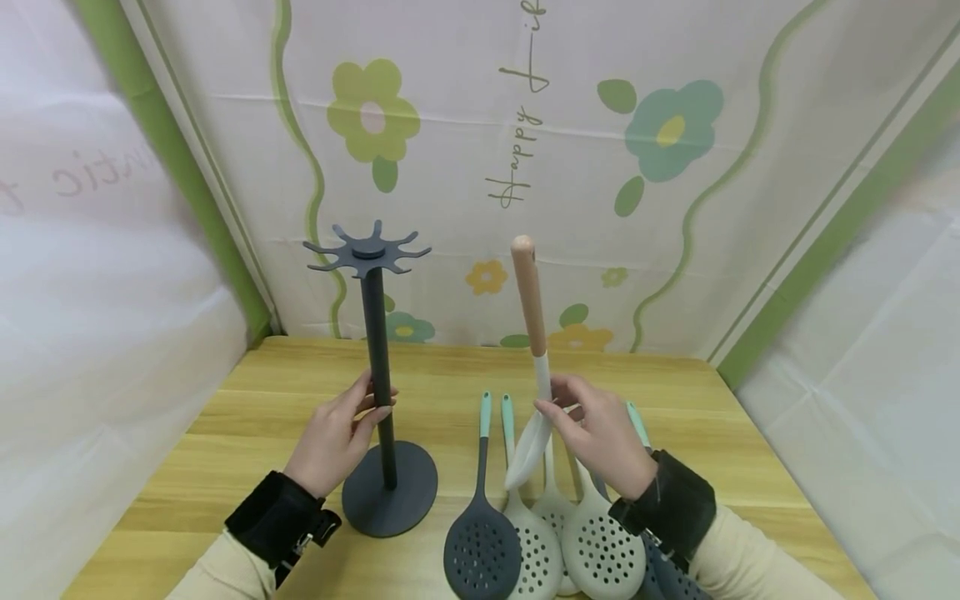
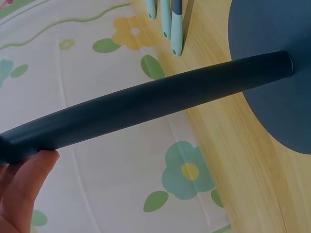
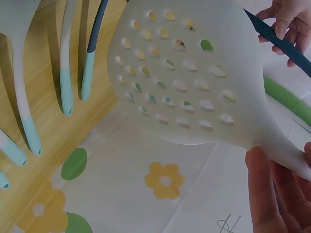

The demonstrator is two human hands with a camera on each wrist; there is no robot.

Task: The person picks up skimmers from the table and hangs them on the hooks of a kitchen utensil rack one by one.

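A dark grey utensil stand [image 1: 378, 350] with a round base and a ring of hooks stands upright at left; my left hand [image 1: 333, 433] grips its pole between thumb and fingers, about a third of the way up. In my right hand [image 1: 603, 433] is a white skimmer [image 3: 238, 48] with a wood-coloured handle [image 1: 531, 308]. I pinch it at the neck, just above its perforated head, with the handle pointing up. The head hangs over the other utensils in the head view. No utensil hangs on the hooks.
Several skimmers with mint handle ends lie on the wooden table [image 1: 247, 433]: a dark grey skimmer [image 1: 481, 479] at left, pale ones including a white skimmer [image 1: 630, 583], and a dark one [image 1: 654, 575] partly under my right wrist. A flowered cloth wall [image 1: 465, 150] encloses the back.
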